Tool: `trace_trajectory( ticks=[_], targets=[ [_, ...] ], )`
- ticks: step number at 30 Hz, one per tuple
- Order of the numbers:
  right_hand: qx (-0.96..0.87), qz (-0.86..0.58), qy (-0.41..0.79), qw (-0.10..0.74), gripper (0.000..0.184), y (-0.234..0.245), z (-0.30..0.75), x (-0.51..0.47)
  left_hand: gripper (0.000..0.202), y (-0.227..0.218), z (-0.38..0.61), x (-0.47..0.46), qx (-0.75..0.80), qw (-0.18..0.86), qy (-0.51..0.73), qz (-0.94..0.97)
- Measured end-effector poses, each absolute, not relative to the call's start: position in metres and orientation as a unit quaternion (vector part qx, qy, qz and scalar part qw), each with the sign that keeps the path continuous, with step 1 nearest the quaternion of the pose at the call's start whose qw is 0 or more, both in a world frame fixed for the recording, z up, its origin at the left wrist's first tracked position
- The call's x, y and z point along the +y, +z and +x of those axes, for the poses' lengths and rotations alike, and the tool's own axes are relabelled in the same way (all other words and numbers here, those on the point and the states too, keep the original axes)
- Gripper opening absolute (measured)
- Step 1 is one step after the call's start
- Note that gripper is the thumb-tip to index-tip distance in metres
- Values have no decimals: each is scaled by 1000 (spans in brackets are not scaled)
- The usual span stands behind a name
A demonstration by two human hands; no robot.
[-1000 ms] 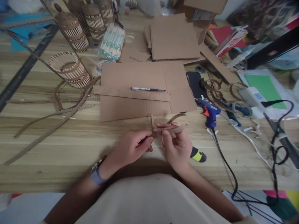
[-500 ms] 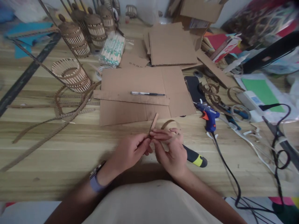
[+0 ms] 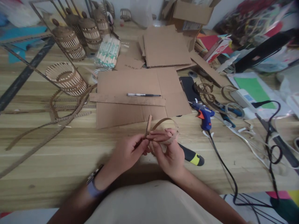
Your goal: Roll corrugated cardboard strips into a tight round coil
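Hands are meeting just inside the near edge of the table [image 3: 70, 146], at its middle. The left hand [image 3: 129, 151] is pinching a strip [image 3: 163, 120] between thumb and forefinger, its other fingers curled in. The right hand [image 3: 170, 154] is gripping the same strip from the other side, with its fingers lying along it. The strip is being held just above the table. One end is sticking up past the pinch and the rest is arching away in a part loop.

By the look of it, the curl is being formed but the loop is not closed. No glue is showing at the joint. Fingers are hiding the spot where the ends cross, so how they overlap is hard to make out.

A knife [image 3: 192, 157] is lying just right of the right hand, its blade end hidden behind it. Further right, a glue gun [image 3: 204, 115] is resting with its cord trailing off the near edge. Beyond the hands, a pen [image 3: 143, 95] is lying on a cardboard sheet [image 3: 130, 81]. Offcuts [image 3: 46, 124] are sprawling towards the left edge, and a basket [image 3: 64, 77] is standing behind them. The far edge is blurring into clutter.
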State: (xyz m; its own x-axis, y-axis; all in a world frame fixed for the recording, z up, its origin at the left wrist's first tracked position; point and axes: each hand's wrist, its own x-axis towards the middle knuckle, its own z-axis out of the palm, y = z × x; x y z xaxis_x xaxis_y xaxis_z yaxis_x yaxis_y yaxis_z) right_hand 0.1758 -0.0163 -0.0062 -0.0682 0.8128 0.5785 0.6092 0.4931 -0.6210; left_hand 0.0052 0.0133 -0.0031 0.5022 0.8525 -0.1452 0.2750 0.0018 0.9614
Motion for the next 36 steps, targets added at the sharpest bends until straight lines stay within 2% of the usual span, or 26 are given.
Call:
trace_trajectory(
  ticks=[5,9,17,22,30,36],
  targets=[
    [-733,-486,71,472,11,-9,175,-15,31,-1,7,11,435,542,251,674],
    [-746,-486,34,454,14,-11,173,-15,30,0,7,11,439,522,255,685],
    [-696,-526,98,479,21,-8,176,-16,30,3,5,11,396,530,261,703],
    [-725,-491,83,476,23,-8,176,-16,29,1,6,10,428,560,249,664],
    [-741,-499,37,448,16,-13,174,-15,33,1,8,13,457,530,255,668],
    [-746,-498,22,441,19,-10,174,-16,29,2,6,11,429,530,256,685]
  ],
)
